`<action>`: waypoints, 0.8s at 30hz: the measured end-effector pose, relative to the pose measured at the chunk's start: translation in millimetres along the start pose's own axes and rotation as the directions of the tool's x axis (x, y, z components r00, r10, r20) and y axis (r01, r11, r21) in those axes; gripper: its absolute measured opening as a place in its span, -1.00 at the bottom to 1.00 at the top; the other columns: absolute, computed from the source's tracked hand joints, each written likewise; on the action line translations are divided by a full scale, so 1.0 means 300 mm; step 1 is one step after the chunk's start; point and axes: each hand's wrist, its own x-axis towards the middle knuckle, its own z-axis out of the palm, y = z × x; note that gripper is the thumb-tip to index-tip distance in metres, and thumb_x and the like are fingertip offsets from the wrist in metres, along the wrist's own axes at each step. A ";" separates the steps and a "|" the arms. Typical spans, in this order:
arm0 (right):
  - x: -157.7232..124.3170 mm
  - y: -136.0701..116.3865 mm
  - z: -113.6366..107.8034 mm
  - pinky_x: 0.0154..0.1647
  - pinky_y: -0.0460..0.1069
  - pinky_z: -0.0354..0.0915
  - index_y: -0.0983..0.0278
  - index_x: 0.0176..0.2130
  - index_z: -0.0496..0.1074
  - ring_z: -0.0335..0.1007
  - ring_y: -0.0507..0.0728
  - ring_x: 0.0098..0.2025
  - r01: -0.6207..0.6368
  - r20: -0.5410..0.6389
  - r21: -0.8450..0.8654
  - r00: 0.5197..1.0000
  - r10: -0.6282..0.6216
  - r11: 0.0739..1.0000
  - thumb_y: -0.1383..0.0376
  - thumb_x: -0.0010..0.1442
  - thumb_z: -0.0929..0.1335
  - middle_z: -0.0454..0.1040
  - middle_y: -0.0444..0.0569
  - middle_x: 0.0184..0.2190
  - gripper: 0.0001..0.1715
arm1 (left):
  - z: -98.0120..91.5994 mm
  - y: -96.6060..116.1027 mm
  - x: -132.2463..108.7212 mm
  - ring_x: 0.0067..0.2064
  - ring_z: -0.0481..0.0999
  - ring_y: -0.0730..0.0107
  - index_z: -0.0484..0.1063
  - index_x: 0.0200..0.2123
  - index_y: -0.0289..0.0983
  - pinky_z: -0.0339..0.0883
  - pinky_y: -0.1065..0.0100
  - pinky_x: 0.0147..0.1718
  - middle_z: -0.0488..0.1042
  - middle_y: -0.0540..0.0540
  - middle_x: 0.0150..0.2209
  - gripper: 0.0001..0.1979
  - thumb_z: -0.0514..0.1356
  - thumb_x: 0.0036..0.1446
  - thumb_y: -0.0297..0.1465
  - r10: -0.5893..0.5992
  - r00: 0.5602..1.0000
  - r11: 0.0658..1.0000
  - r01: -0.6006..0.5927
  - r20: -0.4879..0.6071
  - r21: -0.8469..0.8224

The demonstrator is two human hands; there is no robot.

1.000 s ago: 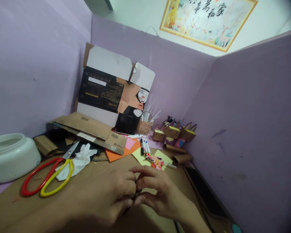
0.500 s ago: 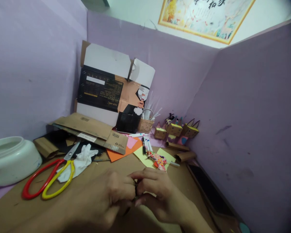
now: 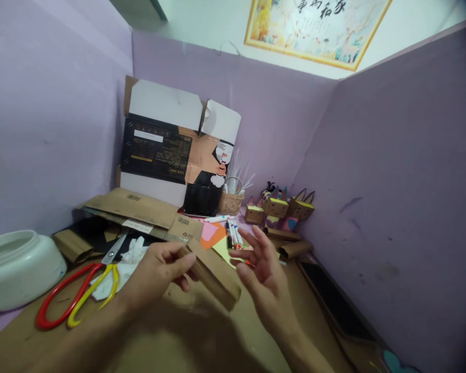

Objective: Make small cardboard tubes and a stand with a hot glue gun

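Observation:
My left hand (image 3: 165, 267) pinches one end of a folded strip of brown cardboard (image 3: 215, 277) between thumb and fingers. The strip is held above the table, slanting down to the right, with its side edge folded along its length. To the right of its free end, my right hand (image 3: 262, 272) is open, fingers spread and palm turned toward the cardboard, apart from it. Scissors (image 3: 101, 285) with one red and one yellow handle lie to the left of my left hand. Crumpled white tissue (image 3: 130, 259) lies beside and under them.
A white pot (image 3: 23, 269) stands at the left edge. Flattened cardboard (image 3: 140, 204) and an opened printed box (image 3: 159, 150) are at the back. Markers (image 3: 234, 233), a small basket (image 3: 231, 202) and cardboard animal figures (image 3: 275, 207) stand farther right. A dark flat panel (image 3: 334, 300) lies along the right wall.
My hands were together, close over something mostly hidden. They have now moved apart, the left lifting the folded cardboard into sight and the right opened. The view has shifted slightly.

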 end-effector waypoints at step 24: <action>-0.014 0.033 0.035 -0.20 0.04 0.28 0.22 -0.12 0.27 0.38 0.16 -0.20 -0.203 -0.084 0.072 0.974 0.209 0.976 0.38 -0.26 0.48 0.44 -0.02 -0.22 -0.34 | 0.019 -0.108 0.030 0.02 0.37 0.12 0.41 -0.08 -0.15 0.26 0.29 -0.06 0.45 -0.10 -0.03 -0.60 0.23 -0.04 -0.22 0.034 0.996 0.957 -0.057 0.086 0.284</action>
